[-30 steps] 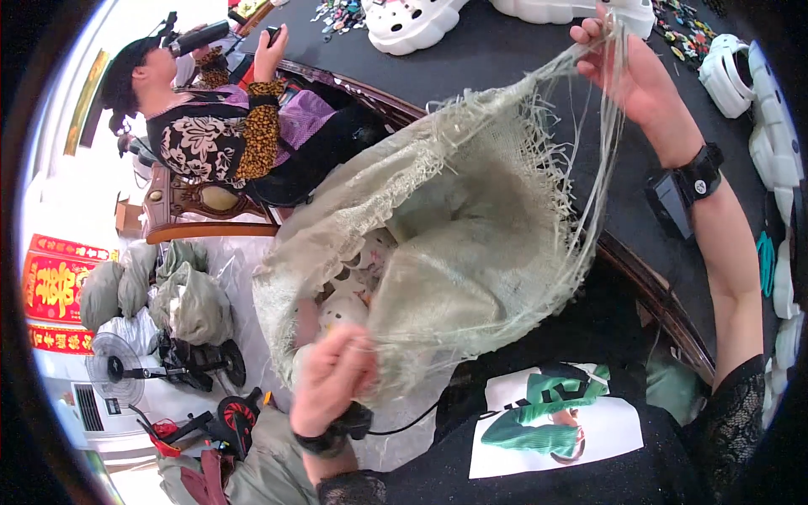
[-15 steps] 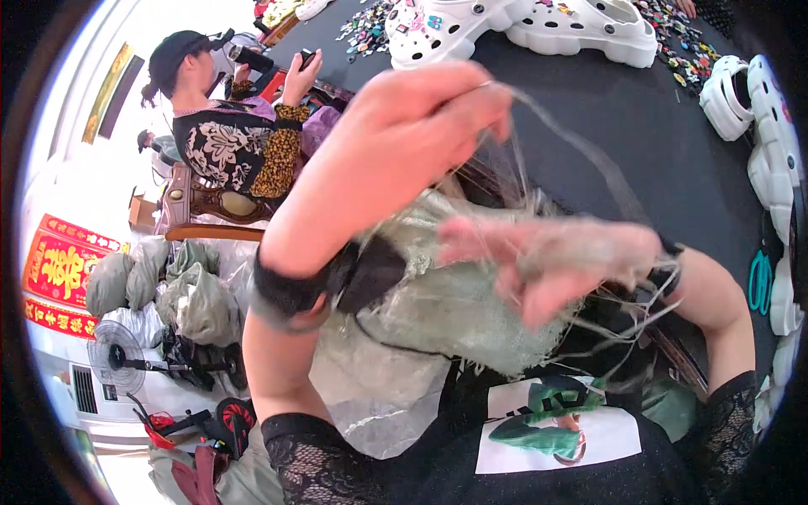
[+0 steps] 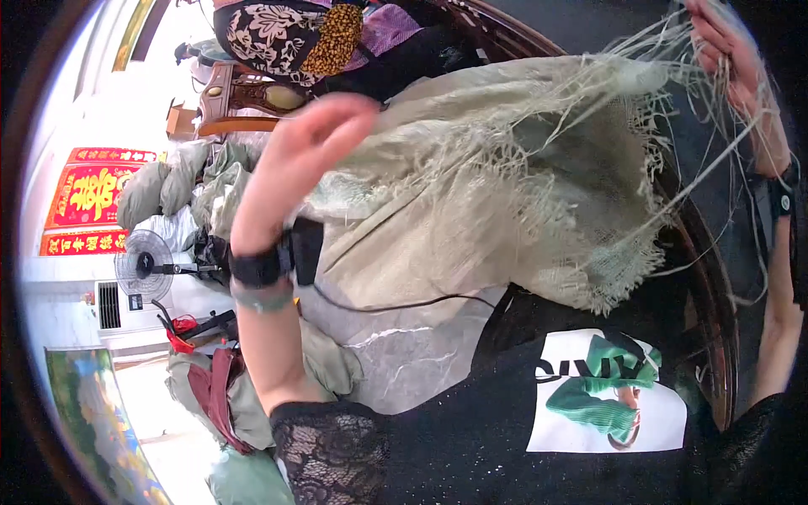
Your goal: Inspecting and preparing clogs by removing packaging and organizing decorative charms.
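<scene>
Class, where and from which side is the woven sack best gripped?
Grip the sack by the bunched cloth at its upper right, probably best from the picture's right: there it narrows into a graspable fold, whereas loose, frayed threads hang lower down.

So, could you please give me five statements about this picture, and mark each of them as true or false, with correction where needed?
1. The sack has a frayed edge. True.
2. Nothing lies across the right hand. False: loose threads lie across the right hand.
3. The left hand has a black band at its wrist. True.
4. The fan is on the right side. False: the fan is on the left.
5. A printed picture is on the black shirt. True.
</scene>
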Available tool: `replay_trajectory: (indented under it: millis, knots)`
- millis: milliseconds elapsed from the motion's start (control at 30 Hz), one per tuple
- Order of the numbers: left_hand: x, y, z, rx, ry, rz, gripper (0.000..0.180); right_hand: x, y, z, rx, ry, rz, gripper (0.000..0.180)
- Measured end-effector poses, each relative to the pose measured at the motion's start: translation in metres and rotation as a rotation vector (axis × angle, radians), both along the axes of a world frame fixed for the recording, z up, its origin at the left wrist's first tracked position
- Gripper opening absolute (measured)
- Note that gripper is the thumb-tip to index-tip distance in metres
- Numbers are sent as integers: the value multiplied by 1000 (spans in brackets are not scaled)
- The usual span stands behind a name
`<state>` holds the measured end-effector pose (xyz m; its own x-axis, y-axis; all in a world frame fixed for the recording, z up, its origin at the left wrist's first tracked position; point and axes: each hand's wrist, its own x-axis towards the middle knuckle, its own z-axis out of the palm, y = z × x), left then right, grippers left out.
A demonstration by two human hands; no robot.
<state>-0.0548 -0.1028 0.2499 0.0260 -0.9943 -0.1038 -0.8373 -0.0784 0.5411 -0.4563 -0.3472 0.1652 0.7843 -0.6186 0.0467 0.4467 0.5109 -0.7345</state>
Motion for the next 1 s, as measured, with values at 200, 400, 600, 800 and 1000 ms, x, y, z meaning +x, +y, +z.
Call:
replay_trajectory:
  millis: [200,400,600,800,1000]
  knots:
    - [76,149,-89,333,-524,409,27,18,-17,-21,-34,58,-22,35]
    - [-5,154,-226,69,91,315,37,12,-23,-39,-196,135,-266,28]
    - [-171,37,-211,122,870,104,20,21,5,-27,-60,420,-486,27]
    - [-205,18,-121,-216,772,-444,13,8,20,-2,-541,568,-268,35]
    - [-131,26,-38,268,-30,-852,13,-9,25,39,-1094,1078,-76,45]
